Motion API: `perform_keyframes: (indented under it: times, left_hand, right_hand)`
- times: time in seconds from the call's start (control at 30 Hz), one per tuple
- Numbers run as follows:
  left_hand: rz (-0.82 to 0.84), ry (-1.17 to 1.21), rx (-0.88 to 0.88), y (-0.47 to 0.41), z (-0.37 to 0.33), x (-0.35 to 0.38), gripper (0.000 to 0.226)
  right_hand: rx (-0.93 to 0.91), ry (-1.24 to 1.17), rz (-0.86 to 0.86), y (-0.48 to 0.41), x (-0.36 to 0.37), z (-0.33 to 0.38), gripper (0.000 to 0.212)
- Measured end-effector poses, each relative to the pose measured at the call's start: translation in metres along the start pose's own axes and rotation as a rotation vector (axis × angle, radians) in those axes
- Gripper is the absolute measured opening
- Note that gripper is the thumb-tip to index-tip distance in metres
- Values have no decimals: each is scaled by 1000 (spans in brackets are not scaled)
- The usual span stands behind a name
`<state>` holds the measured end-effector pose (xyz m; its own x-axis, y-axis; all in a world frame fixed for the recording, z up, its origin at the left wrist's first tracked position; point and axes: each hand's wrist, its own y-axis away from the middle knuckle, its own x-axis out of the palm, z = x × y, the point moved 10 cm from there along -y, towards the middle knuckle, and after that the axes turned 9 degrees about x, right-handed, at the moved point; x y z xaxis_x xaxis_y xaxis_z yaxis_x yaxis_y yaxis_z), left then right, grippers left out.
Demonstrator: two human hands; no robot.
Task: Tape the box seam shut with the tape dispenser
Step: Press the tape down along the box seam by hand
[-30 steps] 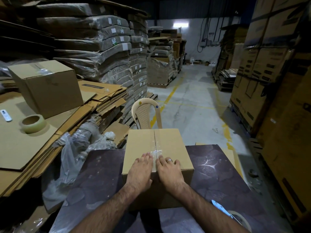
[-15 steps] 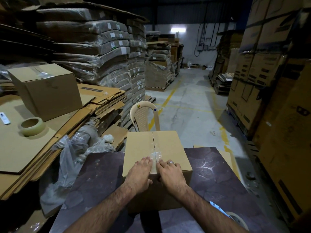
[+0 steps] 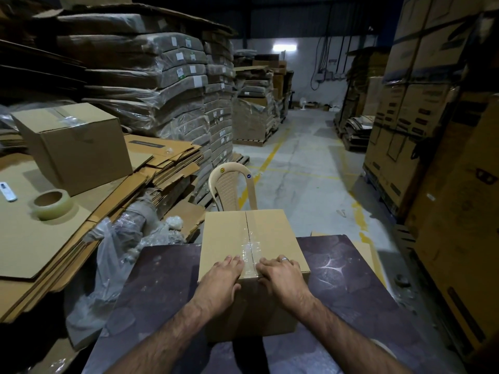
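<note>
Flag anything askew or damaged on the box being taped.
The clear tape along the brown cardboard box seam is wrinkled and bunched near the front edge, between the left hand and right hand. Otherwise nothing stands out.

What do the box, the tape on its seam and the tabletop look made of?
Box: plain brown cardboard, matte, with folded flaps. Tape: clear glossy plastic film, wrinkled and glinting. Tabletop: dark, smooth, veined like stone, possibly laminate; reflects light.
</note>
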<state>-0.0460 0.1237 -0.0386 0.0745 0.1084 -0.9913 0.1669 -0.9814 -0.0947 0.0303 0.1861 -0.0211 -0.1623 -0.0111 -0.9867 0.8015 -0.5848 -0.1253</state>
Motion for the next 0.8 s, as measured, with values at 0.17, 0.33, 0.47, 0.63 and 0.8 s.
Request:
perform_keyframes:
  times: [0.17, 0.33, 0.47, 0.63, 0.8]
  left_hand:
    - [-10, 60, 13, 2, 0, -4, 51]
    - [-41, 108, 20, 5, -1, -12, 34]
    - [-84, 141, 15, 8, 0, -20, 24]
    - [-91, 134, -5, 9, -2, -32, 16]
    - [-170, 145, 2, 12, -10, -41, 20]
  right_hand:
    - [-15, -37, -16, 2, -2, 1, 16]
    - [-38, -76, -70, 6, -10, 3, 12]
    - [-11, -83, -96, 8, -19, 0, 12]
    - [30, -58, -138, 7, -24, -10, 21]
    - [81, -126, -197, 8, -34, -24, 27]
